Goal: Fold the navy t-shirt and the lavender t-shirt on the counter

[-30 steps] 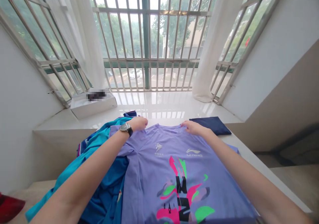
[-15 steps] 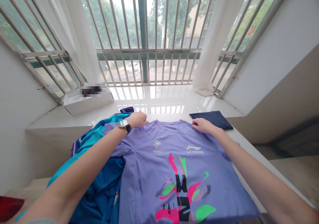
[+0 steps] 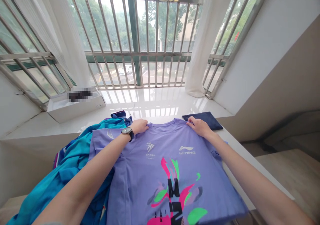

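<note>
White glossy window ledge (image 3: 150, 100) below a barred window (image 3: 133, 25). Lavender Li-Ning T-shirt (image 3: 140, 175) lies spread at the ledge's front edge, collar outward, its left side over a teal jacket (image 3: 42, 191). Navy cloth (image 3: 207, 119) just beyond the right hand (image 3: 200, 127). That hand and the left hand (image 3: 139, 126), watch (image 3: 127, 132) on its wrist, rest open, flat either side of the collar, no pinch.

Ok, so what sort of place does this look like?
Probably a room in an apartment or dormitory, above street level. The window has metal security bars and sheer white curtains, and a parked white car shows below among trees.
</note>
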Tool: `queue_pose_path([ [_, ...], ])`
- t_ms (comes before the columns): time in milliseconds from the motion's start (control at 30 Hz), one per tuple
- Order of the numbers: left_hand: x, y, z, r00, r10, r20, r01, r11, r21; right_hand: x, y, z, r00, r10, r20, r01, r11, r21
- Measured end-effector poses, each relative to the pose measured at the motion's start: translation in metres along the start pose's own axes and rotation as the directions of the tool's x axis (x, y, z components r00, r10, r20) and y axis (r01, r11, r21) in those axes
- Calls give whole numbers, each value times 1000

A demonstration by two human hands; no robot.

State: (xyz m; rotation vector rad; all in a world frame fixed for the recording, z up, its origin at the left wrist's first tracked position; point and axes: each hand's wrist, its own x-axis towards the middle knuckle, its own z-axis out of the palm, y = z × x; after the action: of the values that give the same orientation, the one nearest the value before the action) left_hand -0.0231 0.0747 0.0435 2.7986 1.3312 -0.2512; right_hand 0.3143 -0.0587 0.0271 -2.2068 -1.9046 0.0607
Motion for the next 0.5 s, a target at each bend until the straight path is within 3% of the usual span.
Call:
queue_pose_path([
  [100, 4, -4, -4, 997, -57, -59, 57, 998, 2, 2, -1, 2, 997, 50, -61, -55, 994, -90],
  [200, 6, -6, -5, 992, -99, -80, 100, 995, 18, 0, 8, 2, 1000, 3, -2, -3, 998, -67],
  [333, 6, -7, 1, 993, -105, -60, 107, 994, 31, -12, 43, -12, 979, -96, 181, 67, 985, 160],
  [500, 6, 4, 3, 983, -171, -60, 173, 985, 27, -36, 89, -36, 977, -14, 212, -35, 974, 225],
])
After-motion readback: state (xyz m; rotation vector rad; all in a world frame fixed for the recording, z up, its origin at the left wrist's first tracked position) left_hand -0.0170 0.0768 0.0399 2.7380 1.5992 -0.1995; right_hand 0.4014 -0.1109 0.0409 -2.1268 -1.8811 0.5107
